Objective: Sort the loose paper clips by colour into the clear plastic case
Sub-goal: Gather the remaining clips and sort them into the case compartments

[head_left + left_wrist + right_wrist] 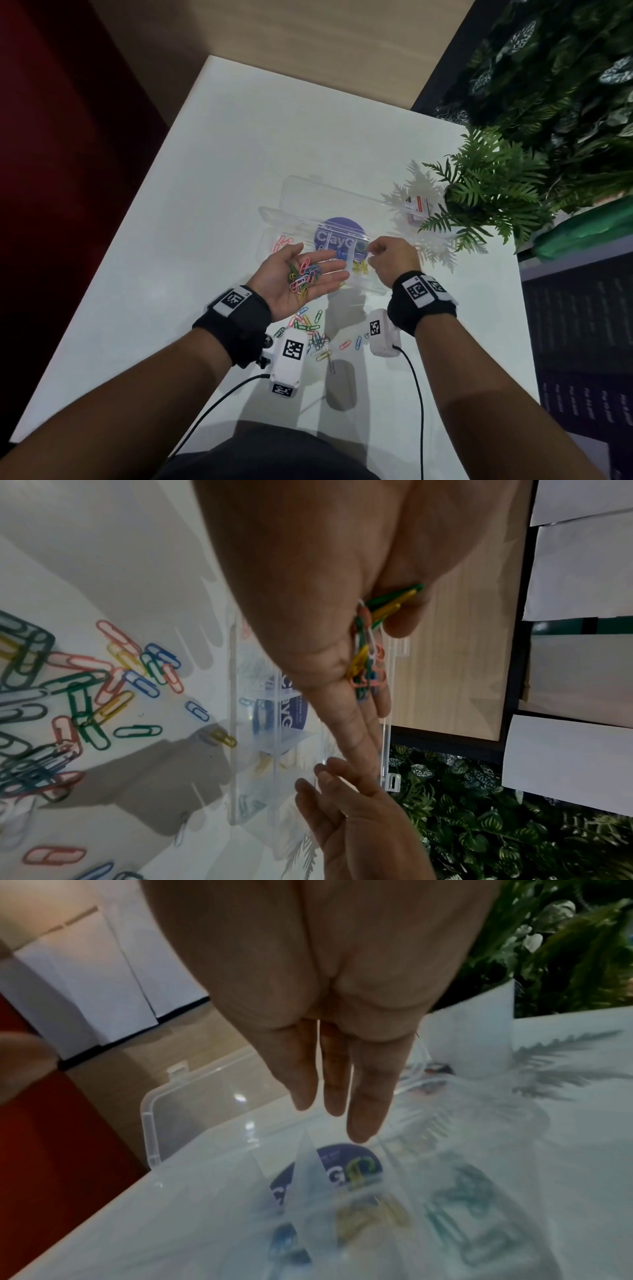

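Fingers (330,265) of the left hand (301,277) lie straight and spread, palm up, cupping a loose heap of paper clips (305,275) in pink, green, blue, yellow and white; the heap is too tangled to count, roughly a dozen or more. The right hand (394,260) hovers at 3 o'clock of the left, over the clear plastic case (274,219); in the right wrist view three of its fingers (369,1096) hang straight down, nearly together, above the compartments. Whether thumb and forefinger pinch a clip I cannot tell from these views.

One case sits on the white tabletop (239,137), lid swung open toward 12 o'clock. Its compartments already hold sorted clips: pink at the 9 o'clock end, then blue, yellow and green toward 3 o'clock; a round purple label (337,236) shows through the base. Exact counts inside are blurred.

Scattered clips (317,334) lie on the tabletop at 6 o'clock of the case, between the two wrists, about twenty or so in mixed colours. One fern plant (489,192) stands at 3 o'clock of the case.
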A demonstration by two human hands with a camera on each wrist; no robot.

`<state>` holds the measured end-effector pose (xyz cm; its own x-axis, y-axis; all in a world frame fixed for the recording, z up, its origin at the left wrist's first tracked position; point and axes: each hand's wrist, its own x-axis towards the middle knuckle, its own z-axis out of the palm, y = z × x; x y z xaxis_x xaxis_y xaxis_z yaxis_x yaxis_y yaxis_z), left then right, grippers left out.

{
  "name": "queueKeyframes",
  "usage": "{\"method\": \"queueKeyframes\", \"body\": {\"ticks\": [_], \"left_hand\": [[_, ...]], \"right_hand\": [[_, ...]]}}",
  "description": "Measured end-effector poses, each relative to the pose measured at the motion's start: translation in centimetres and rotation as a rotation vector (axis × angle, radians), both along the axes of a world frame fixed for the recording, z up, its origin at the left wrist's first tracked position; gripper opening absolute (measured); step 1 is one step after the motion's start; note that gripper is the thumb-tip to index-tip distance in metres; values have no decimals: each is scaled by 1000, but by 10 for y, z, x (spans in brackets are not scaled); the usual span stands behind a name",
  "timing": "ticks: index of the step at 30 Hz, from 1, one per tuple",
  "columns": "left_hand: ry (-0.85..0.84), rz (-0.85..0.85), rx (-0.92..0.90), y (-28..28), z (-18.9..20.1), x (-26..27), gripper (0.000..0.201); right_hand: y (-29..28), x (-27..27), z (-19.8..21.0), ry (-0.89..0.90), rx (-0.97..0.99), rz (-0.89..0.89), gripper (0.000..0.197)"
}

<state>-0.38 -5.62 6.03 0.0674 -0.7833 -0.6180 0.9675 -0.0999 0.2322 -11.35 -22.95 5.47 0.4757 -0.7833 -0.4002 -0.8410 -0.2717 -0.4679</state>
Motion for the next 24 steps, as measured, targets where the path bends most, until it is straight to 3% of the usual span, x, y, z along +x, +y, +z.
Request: {"method": "queueKeyframes", "body": {"ticks": [4,7,9,12,19,22,24], "left_hand": [[5,16,-13,-1,2,0,47],[12,30,-41,-3,4,-2,47],[15,42,-54,-5,6,-4,53],[-18,19,-13,-5,5,-4,53],[5,35,7,2,11,-4,51],[47,91,7,3,15,-7,46],[63,117,-16,3,17,-11,47]], "right_hand": [[13,2,31,-156,-106,92,9],[46,4,62,-325,23,241,15],[71,3,71,-315,66,469,17],[94,1,64,-204,-54,751,11],[103,0,57,-206,-154,784,16],[103,-5,60,-355,-106,645,11],[101,-7,64,-482,-12,437,8]]}}
